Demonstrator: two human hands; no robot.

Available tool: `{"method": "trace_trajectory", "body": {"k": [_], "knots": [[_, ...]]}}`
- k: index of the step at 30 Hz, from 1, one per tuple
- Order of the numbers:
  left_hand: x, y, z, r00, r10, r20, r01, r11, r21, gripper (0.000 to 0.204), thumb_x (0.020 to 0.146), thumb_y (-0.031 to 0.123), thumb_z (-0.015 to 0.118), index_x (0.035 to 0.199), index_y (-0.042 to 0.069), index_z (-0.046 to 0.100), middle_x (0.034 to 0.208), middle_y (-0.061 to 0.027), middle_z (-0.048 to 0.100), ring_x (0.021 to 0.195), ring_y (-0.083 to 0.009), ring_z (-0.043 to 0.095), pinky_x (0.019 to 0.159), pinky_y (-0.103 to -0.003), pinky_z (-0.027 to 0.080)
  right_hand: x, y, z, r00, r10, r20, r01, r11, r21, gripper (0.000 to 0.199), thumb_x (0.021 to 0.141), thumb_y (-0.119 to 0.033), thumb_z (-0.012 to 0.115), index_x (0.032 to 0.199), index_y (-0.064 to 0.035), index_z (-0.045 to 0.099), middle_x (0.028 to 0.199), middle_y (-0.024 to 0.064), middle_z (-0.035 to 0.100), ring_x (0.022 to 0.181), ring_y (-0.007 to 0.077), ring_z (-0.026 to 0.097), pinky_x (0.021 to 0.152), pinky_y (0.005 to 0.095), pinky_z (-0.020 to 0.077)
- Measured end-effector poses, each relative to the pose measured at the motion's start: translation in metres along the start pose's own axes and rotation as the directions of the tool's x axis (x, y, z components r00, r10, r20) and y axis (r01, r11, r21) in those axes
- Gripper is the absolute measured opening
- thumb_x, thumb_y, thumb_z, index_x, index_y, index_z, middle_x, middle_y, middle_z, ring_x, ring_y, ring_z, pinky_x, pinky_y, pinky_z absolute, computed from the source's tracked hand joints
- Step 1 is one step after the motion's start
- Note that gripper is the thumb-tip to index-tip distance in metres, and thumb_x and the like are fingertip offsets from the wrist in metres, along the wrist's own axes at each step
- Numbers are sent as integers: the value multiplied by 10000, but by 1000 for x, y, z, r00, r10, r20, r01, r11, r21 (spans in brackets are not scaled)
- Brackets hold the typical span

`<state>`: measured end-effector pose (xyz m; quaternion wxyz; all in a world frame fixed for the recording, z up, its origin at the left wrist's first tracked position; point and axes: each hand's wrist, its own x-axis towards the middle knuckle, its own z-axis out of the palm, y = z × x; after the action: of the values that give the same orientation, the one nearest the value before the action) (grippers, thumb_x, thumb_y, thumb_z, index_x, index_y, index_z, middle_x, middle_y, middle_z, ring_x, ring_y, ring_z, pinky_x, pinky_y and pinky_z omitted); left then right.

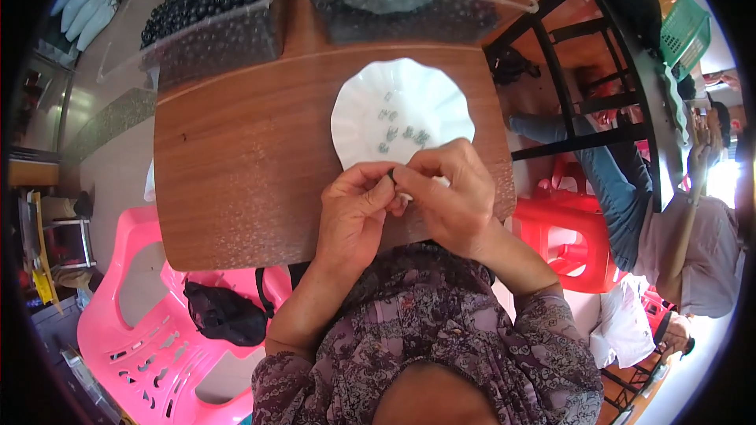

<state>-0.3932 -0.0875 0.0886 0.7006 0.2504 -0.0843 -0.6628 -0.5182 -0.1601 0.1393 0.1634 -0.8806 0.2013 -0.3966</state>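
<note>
Bead (391, 177) pinched between both hands' grips — white dish (358, 122) holds small metal bits (398, 132).

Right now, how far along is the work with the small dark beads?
Done: several small pieces lie in the white plate. In hand: left hand and right hand pinch one dark bead. Left: both clear containers remain heaped with dark beads.
</note>
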Motion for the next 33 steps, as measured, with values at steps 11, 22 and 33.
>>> {"method": "trace_trajectory", "body": {"k": [11,22,33], "knots": [[10,20,14,999,29,43,-36,986,165,181,848,43,601,998,-58,590,846,-98,626,674,-151,573,631,-276,474,15,10,-6,993,-107,-47,105,994,-40,368,496,7,618,860,-11,665,818,70,582,682,208,530,573,294,444],[34,22,14,998,12,67,-18,996,93,144,852,56,601,963,-32,571,821,-91,611,661,-153,556,627,-288,460,42,40,-13,995,-104,14,102,992,68,290,554,0,670,841,-33,663,802,69,593,654,211,529,566,304,441],[45,23,3,991,-38,126,29,997,73,177,830,71,635,951,-37,566,791,-80,596,665,-166,552,633,-287,448,216,166,3,976,39,215,24,959,-282,111,666,-17,637,775,-32,649,772,130,640,762,296,613,668,373,481]]}}
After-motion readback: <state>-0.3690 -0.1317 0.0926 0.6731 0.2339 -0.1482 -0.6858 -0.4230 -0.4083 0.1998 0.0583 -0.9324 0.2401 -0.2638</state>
